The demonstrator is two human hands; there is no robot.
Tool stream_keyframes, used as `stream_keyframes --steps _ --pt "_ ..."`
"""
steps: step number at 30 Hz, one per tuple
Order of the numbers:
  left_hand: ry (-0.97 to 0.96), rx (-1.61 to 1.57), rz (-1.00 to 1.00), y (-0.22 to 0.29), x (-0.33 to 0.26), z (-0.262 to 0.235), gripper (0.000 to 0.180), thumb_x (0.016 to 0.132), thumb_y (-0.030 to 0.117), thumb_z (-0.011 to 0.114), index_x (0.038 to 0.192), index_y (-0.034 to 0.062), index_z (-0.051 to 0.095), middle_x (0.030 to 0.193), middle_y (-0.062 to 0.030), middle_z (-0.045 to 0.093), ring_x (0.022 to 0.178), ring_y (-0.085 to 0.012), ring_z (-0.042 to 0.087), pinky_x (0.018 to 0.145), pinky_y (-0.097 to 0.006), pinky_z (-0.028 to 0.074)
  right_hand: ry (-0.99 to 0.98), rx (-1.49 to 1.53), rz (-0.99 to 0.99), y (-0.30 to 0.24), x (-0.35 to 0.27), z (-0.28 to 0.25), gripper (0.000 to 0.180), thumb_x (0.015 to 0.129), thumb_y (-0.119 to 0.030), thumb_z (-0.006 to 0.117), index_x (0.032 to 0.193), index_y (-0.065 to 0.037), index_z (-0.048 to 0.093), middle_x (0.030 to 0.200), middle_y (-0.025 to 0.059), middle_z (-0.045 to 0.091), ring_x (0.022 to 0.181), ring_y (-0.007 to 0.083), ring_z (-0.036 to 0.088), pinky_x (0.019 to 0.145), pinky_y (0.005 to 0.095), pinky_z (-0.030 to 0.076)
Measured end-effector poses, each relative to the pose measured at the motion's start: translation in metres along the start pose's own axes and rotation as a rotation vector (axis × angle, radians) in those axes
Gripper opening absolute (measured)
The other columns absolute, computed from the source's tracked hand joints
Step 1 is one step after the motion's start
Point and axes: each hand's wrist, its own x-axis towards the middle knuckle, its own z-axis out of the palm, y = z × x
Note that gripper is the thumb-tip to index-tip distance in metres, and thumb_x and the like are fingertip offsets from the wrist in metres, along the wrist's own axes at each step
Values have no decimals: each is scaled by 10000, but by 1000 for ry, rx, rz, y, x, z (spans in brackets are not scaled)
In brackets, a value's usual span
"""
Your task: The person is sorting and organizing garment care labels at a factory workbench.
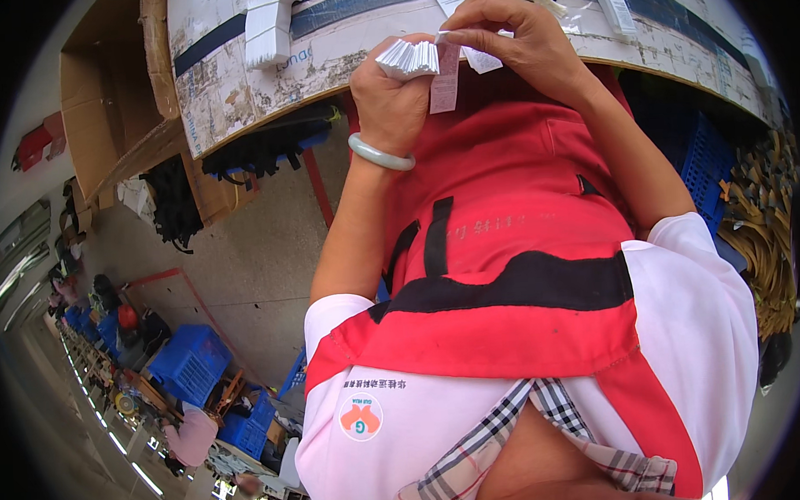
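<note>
Holds a fat bundle of folded white slips [408, 58] up at twelve o'clock, in the left hand [388, 105], with fingers curled tight around it like a fist and with the slip ends poking out at the top. Wears a pale round bangle [381, 154] on that wrist. Reaches in from one o'clock with the right hand [527, 41], with thumb and fingertip pinched on the top of a long pale strip [444, 83], just beside the bundle. Lets that strip hang down between the two hands. Has one more white slip [483, 60] just under the right hand, but cannot tell about any grip on it. Works at the near edge of a scuffed white table [333, 94]. Can see a white stack [269, 30] on it at eleven o'clock and a smaller white pile [614, 9] between one and two. Wears a red apron [503, 171] over a pale shirt [701, 292]. Farther out, can see a brown cardboard box [117, 84] at ten o'clock, a blue basket [192, 359] at eight, a blue crate [705, 164] between two and three, and a heap of yellow-brown strips [765, 228] at three.
</note>
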Motion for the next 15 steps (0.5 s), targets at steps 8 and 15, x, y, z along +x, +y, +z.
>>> stream_keyframes --steps 8,15 --pt "-38 -228 -347 9 -7 -2 140 838 11 698 976 -1 718 751 14 643 674 -39 558 559 -210 441 -24 19 68 9 -12 1 176 905 -140 675 1027 -14 685 916 15 658 830 81 602 764 225 515" --pt "-43 -181 -192 8 -6 -1 147 856 50 714 993 -3 708 737 -2 633 621 -49 542 542 -194 412 -60 143 158 8 -13 4 170 912 -144 671 1021 -14 688 910 3 653 829 67 596 757 215 515"
